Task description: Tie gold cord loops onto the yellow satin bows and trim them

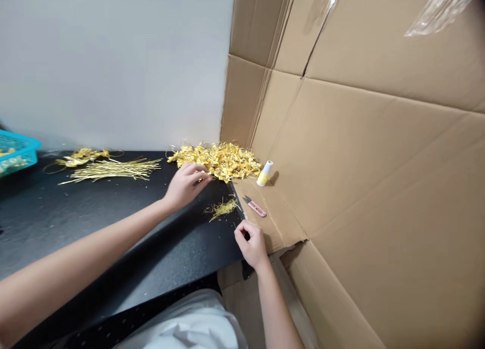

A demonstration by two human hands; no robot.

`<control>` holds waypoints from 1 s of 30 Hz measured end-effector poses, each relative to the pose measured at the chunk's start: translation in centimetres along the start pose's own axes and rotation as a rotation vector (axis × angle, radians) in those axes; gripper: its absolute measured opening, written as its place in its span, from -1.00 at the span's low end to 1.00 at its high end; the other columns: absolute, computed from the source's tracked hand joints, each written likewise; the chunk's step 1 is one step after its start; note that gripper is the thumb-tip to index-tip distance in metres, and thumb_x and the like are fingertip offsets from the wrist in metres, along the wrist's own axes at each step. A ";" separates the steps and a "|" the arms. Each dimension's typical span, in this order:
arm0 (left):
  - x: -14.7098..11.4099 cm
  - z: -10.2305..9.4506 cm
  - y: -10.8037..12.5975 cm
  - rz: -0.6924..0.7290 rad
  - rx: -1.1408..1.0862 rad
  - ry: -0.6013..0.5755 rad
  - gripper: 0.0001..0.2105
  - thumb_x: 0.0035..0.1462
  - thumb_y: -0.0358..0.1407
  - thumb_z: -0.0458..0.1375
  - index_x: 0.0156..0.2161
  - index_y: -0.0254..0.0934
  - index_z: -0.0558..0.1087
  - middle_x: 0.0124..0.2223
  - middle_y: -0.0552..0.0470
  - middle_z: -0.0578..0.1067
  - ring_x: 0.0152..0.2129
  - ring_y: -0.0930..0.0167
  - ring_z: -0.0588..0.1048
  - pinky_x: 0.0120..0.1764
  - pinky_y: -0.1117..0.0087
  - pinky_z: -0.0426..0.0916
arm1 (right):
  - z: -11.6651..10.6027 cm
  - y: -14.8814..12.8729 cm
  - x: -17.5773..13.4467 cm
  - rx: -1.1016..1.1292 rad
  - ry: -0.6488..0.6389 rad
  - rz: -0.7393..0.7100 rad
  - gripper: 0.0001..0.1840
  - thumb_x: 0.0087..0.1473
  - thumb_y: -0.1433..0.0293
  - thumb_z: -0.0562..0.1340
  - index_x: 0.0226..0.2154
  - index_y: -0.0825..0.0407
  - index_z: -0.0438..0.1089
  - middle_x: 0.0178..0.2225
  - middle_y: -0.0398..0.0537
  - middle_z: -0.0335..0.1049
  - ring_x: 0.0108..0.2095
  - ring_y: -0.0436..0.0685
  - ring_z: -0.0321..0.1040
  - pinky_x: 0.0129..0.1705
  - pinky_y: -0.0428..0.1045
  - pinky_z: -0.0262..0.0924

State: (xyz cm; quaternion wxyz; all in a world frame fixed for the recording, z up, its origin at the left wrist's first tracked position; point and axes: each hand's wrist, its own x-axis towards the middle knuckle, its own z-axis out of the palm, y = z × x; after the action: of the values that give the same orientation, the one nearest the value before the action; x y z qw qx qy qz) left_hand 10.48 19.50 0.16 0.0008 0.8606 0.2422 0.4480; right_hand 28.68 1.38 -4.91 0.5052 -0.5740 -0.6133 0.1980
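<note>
My left hand [186, 185] is at the near edge of a heap of gold ribbon pieces [227, 162] on the black table. Its thumb and fingertips come together against the pieces, and what lies between them is too small to make out. Lower right, my right hand [250, 243] is closed in a pinch above the table's corner. Whatever it holds is hidden or too fine to see. Between the hands lies a little pile of yellow trimmings [223, 207]. Small thread snips [254, 206] with a pink handle rest on the cardboard just beyond my right hand.
A white cone spool with yellow thread [264, 173] stands by the cardboard wall [379, 162]. Left of the heap lie a bundle of gold twist ties [113, 169] and more gold pieces [81, 157]. A turquoise basket [22, 144] sits at the far left of the black table [94, 222].
</note>
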 end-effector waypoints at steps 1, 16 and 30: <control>-1.4 -1.3 -1.5 0.048 0.047 -0.108 -0.75 0.21 -0.18 0.06 -0.37 -0.18 0.54 -0.24 -0.04 0.55 -0.28 0.32 0.46 -0.15 0.26 0.31 | 0.0 0.0 0.0 0.001 0.000 -0.002 -0.75 0.03 0.47 0.11 -0.63 0.02 0.16 -0.60 -0.21 0.17 -0.51 -0.01 0.15 -0.42 -0.09 0.01; -7.1 2.6 5.8 -0.305 0.138 -0.705 -0.14 0.13 0.16 -0.13 0.29 -0.58 0.05 0.34 -0.40 0.00 0.30 0.08 -0.07 0.26 0.04 -0.11 | 0.4 0.4 0.1 -0.080 0.002 0.024 -0.74 0.06 0.41 0.10 -0.62 0.03 0.16 -0.60 -0.20 0.16 -0.52 -0.01 0.14 -0.42 -0.10 0.03; -5.5 0.9 1.4 -0.531 -0.370 0.040 -0.43 0.23 -0.08 -0.07 0.29 -0.23 0.04 0.37 -0.22 -0.01 0.30 0.16 -0.04 0.24 -0.04 -0.05 | 0.4 0.5 0.5 -0.031 0.000 0.102 -0.75 0.05 0.35 0.11 -0.61 0.01 0.20 -0.59 -0.20 0.20 -0.51 0.02 0.17 -0.41 -0.09 0.07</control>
State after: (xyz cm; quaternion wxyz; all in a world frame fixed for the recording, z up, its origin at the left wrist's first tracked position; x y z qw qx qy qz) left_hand 9.14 16.21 -4.33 0.2694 0.7436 0.3724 0.4856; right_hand 28.69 2.07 -5.25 0.4856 -0.6124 -0.5859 0.2140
